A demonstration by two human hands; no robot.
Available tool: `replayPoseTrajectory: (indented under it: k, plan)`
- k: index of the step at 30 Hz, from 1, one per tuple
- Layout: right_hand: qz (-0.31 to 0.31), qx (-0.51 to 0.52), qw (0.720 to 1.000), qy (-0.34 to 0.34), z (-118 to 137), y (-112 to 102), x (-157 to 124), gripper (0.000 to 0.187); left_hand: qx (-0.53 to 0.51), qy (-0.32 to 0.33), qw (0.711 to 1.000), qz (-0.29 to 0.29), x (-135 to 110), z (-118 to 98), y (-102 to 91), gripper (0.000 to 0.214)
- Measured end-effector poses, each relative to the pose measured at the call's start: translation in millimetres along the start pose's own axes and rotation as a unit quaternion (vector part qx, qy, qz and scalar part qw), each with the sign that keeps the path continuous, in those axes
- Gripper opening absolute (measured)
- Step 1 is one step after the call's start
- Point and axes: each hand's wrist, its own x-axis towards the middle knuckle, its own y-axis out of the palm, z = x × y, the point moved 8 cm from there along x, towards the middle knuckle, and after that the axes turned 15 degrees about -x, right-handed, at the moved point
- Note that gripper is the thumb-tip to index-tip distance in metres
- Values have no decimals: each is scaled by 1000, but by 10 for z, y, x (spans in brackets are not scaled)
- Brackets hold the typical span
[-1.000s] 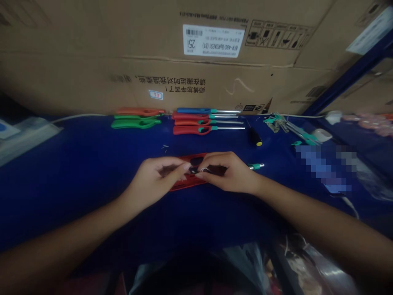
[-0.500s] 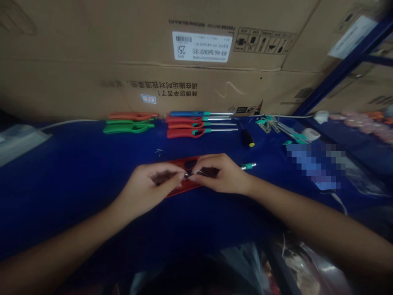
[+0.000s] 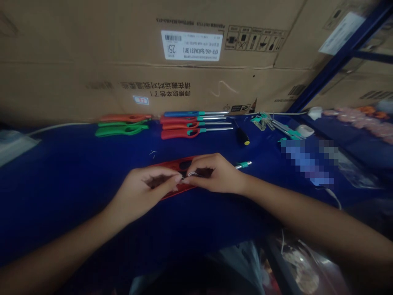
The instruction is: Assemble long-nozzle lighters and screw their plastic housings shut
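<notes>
My left hand [image 3: 147,186] and my right hand [image 3: 219,174] meet fingertip to fingertip, each closed in a pinch on a thin pale wire [image 3: 193,174]. The wire curls in a small loop by the right fingertips; its far end is hidden in the fingers. Directly beneath both hands lies a red lighter casing [image 3: 185,188], partly covered by them, with dark parts inside. Beyond my right hand a metal tube with a teal collar [image 3: 244,164] sticks out. A few tiny pale bits [image 3: 152,153] lie behind the casing.
Along the back lie red lighters [image 3: 175,134], a blue lighter [image 3: 181,114], green handles [image 3: 118,130] and a black screwdriver [image 3: 243,136]. Teal-and-metal lighter parts [image 3: 287,130] and a pixelated object [image 3: 307,162] are at right. A large cardboard box [image 3: 123,45] stands behind the blue tabletop [image 3: 76,176].
The view has shifted slightly, so everything sits a little further left. A small shiny piece at the left fingertips no longer shows; a thin wire strand now spans the fingertips.
</notes>
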Motion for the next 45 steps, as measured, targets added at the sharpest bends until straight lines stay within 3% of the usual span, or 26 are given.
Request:
replayPoseTrajectory:
  k: [45]
  plan:
    - [-7,-9,1000,4,1,-4,0,6,-11,-19,1000,-8,-7,96,-13,20]
